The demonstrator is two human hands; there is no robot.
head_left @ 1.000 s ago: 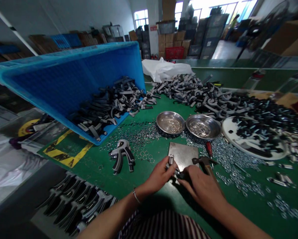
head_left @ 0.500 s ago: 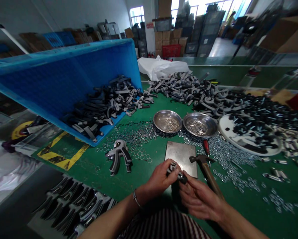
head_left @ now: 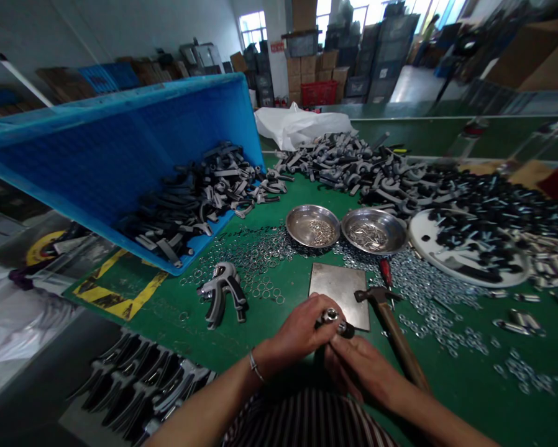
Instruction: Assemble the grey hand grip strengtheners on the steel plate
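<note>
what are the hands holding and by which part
A small spring part: the left hand pinches its shiny coil end, the right hand its dark end.

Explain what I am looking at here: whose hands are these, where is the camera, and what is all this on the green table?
No machine here: a person works bare-handed, and the single camera sits on their head, looking forward and down, so the arms enter from below. The left hand pinches a small metal part. The right hand touches its dark end, though whether it grips is unclear. Just beyond lie a steel plate, a hammer and a red-handled screwdriver. Farther off stand two steel bowls, amid scattered washers. A hand gripper lies to the left, before a tipped blue crate spilling grey handles.
</note>
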